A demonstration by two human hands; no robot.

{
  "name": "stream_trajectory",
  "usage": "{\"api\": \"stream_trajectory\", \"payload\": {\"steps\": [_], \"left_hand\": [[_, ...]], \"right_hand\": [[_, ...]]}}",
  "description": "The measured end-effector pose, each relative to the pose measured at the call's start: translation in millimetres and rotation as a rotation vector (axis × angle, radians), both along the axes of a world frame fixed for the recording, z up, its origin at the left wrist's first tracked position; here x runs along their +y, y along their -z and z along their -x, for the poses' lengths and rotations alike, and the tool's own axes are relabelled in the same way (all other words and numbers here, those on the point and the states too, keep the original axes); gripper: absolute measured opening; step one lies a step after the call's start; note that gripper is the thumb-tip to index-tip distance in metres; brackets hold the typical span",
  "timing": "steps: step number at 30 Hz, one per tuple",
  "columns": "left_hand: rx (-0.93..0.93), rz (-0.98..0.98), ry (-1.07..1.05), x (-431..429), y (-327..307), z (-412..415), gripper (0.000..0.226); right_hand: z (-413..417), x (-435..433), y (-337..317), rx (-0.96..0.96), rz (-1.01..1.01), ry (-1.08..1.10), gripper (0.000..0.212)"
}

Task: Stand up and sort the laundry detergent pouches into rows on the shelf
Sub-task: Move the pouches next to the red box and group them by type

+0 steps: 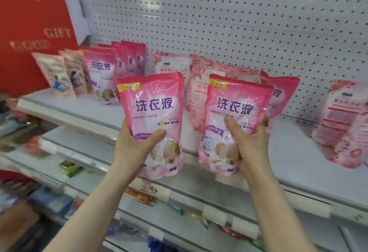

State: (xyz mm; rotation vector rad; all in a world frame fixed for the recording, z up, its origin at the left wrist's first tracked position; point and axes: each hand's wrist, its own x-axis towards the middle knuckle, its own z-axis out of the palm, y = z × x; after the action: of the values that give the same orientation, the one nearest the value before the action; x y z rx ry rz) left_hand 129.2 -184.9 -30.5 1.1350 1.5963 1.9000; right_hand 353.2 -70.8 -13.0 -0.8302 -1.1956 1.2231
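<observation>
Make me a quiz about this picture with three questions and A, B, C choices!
1. Where is the red box?
A. By the left end of the shelf
B. By the right end of it
C. Down on the floor

2. What colour are the left pouch and the right pouch that are being held up?
A. Green
B. Black
C. Pink

3. What are the hands doing?
A. Both are empty
B. Each grips a pouch
C. Both press on the back wall

Answers:
1 A: the box stands at the far left, beside the shelf's end.
2 C: both fronts are pink with purple writing.
3 B: the left hand and the right hand each curl round one pouch.
</observation>
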Motion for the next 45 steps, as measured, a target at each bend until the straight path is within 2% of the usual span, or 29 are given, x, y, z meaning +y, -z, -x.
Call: {"api": "stream_trajectory", "payload": {"steps": [5,12,17,20,23,25,27,29,31,35,37,45], "left_hand": [[-0.014,0.031,-0.028,-13,5,75,0.052],[-0.012,-0.017,-0.104,4,2,157,0.068],[0.005,-0.053,-0.177,33,-9,210,0.064],[0.013,-0.058,-0.235,49,-14,234,0.062],[0.009,-0.059,-0.223,63,-14,253,0.059],[0.018,-0.054,-0.208,69,-14,264,0.066],[0.043,-0.043,-0.181,75,-14,275,0.075],[0.045,-0.038,-0.127,82,-14,287,0.078],[0.043,-0.042,-0.075,87,-16,296,0.078],[0.064,-0.027,-0.011,96,-20,308,0.069],[0.081,-0.013,0.019,99,-20,312,0.063],[0.061,0.005,0.084,101,-20,320,0.061]], "right_hand": [[82,-5,6,-0.024,0.013,-0.044,0.051],[179,27,-1,-0.055,-0.012,-0.059,0.053],[244,69,-11,-0.062,-0.058,-0.042,0.034],[279,90,-14,-0.080,-0.115,0.045,0.026],[305,102,-16,-0.078,-0.102,0.106,0.026],[316,108,-19,-0.116,-0.097,0.137,0.031],[321,110,-24,-0.170,-0.179,0.147,0.029],[320,110,-38,-0.277,-0.329,0.212,0.028],[316,110,-61,-0.470,-0.476,0.249,0.028],[326,123,-122,-1.145,-0.655,0.214,0.016],[340,136,-144,-1.368,-0.663,0.170,0.012],[359,203,-167,-1.450,-0.567,0.119,0.011]]}}
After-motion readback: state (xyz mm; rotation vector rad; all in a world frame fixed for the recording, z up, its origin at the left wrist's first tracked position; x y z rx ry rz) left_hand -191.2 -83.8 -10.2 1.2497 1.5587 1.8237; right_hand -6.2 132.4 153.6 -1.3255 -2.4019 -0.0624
